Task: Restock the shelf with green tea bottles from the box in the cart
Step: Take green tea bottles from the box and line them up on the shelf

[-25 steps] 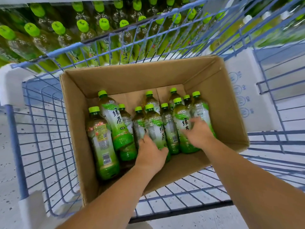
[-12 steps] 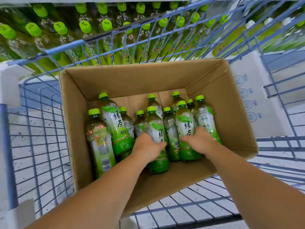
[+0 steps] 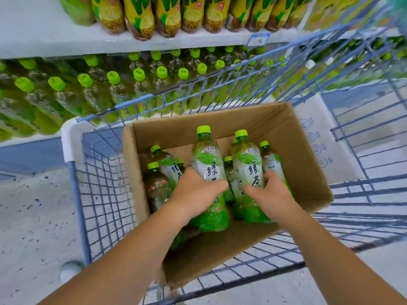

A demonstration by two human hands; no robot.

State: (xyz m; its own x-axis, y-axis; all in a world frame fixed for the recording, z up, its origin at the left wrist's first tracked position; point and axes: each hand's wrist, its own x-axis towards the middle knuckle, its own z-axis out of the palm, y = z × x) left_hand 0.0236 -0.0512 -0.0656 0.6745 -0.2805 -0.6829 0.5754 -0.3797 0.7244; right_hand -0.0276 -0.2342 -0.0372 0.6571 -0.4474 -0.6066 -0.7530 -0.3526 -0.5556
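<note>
Cardboard box (image 3: pixel 305 159) of green tea, set at a tilt in the blue wire cart (image 3: pixel 99 194), which stands against the lower shelf (image 3: pixel 28 140).

The left hand (image 3: pixel 196 194) grips the lower body of the left-hand bottle (image 3: pixel 206 155), fingers curled round its far side and thumb across the label. The right hand (image 3: pixel 272 194) grips the right-hand bottle (image 3: pixel 247 159) in the same way. Both bottles are upright, with their caps raised above the other bottles (image 3: pixel 157 186) in the box and their bases inside the box opening. The lower shelf already carries close rows of stocked bottles (image 3: pixel 112 89) of the same green-capped kind. An upper shelf (image 3: pixel 33 44) of yellow-labelled bottles (image 3: pixel 141 16) sits directly above them.

Probable hazards from this position:

- **Slipping or swinging:** each grip sits low on a full, smooth bottle, so the heavier upper part may swing or slide through the fingers on the lift.
- **Catching on the way out:** a base may catch the box's far wall or the cart's front wires.
- **Toppling in the box:** the other bottles already lean, and they may fall once these two no longer prop them.
- **Trouble at the shelf:** free slots cannot be made out, so a forced placement could knock the front row over. A raised cap could also strike the upper shelf.
</note>
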